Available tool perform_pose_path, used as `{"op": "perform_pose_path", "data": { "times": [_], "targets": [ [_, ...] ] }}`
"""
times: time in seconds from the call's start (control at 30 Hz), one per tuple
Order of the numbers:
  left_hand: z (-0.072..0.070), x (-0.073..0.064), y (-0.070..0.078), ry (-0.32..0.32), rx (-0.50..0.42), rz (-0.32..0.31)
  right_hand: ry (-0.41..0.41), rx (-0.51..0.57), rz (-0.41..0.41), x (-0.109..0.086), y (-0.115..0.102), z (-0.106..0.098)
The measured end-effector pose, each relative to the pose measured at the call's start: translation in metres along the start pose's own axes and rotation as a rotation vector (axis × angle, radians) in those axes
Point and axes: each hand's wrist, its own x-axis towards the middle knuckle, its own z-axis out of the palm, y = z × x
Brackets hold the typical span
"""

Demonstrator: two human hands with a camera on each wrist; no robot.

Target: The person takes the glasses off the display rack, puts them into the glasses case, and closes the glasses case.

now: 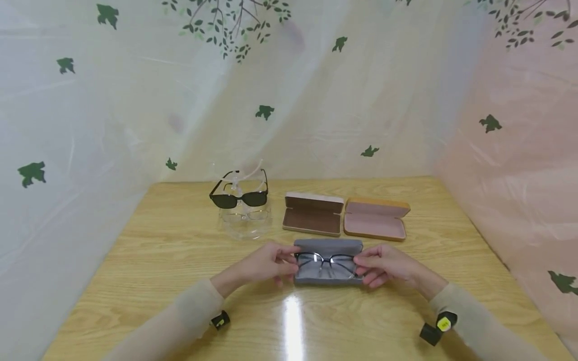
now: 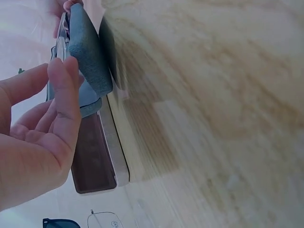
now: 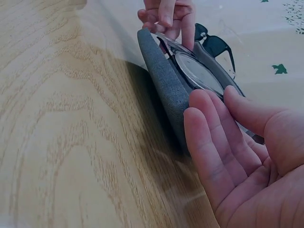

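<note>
Black-rimmed eyeglasses (image 1: 325,260) are held level at the open grey glasses case (image 1: 328,245), temples folded behind the lenses. My left hand (image 1: 271,263) pinches their left end between thumb and fingers. At the opposite end, my right hand (image 1: 387,265) pinches the frame, its lower fingers close to the case's side. The right wrist view shows a lens (image 3: 197,71) just above the case's fabric-covered edge (image 3: 164,80). Whether the frame touches the lining cannot be told. In the left wrist view, the fingertips hide the near end of the eyeglasses.
Behind the grey case stand two open cases, one with brown lining (image 1: 311,219) and one orange with pink lining (image 1: 375,225). To their left, a clear stand (image 1: 246,234) bears black sunglasses (image 1: 255,199) and thin-rimmed glasses (image 1: 246,216). A patterned curtain (image 1: 298,150) hangs behind the wooden table (image 1: 180,240).
</note>
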Motion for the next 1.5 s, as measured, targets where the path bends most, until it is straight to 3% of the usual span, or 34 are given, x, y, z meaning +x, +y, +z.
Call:
{"op": "perform_pose_path", "data": {
  "times": [0.3,0.47,0.63,0.93,1.5],
  "targets": [
    [0.0,-0.001,0.004,-0.007,0.056,0.058,0.0,0.059,0.036,-0.003,0.0,-0.004],
    [0.001,-0.002,0.004,-0.016,0.063,0.049,0.001,0.071,0.05,-0.003,0.002,-0.004],
    [0.001,0.0,0.002,-0.015,0.088,0.032,0.054,0.045,0.062,-0.002,0.001,-0.002],
    [0.001,-0.002,0.002,-0.069,0.113,0.008,0.148,-0.002,0.079,0.002,0.003,0.001],
    [-0.012,-0.005,0.004,-0.168,0.179,0.063,0.156,0.05,0.083,0.001,0.002,-0.002]
  ]
}}
